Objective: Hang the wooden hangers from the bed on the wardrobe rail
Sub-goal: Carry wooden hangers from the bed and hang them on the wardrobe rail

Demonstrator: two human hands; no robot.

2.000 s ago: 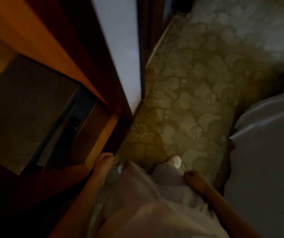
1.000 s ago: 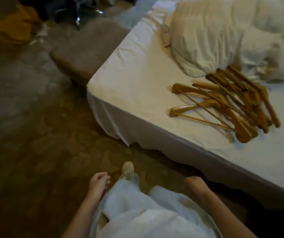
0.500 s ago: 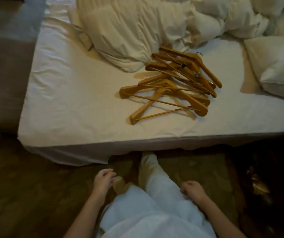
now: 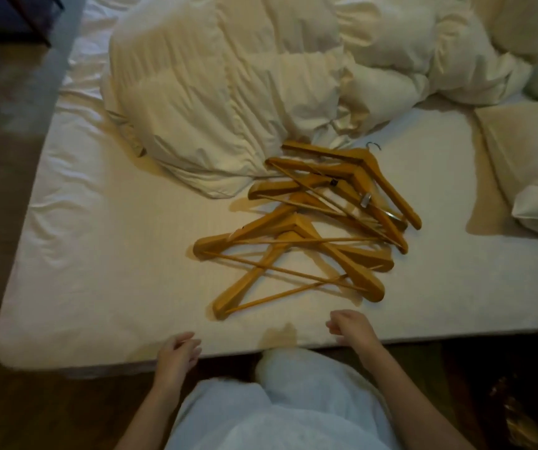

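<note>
I see the wooden hangers [image 4: 303, 227] in a loose, crisscrossed pile on the white sheet of the bed [image 4: 98, 254], near its front edge. The wood is honey-coloured, with thick curved shoulders and thin crossbars; one small metal hook shows at the far side. The pile's far end touches the rumpled duvet [image 4: 228, 92]. A pillow [image 4: 527, 164] lies to the right. My left hand [image 4: 176, 355] and right hand [image 4: 350, 328] hover at the mattress edge, fingers loosely curled, holding nothing.
</note>
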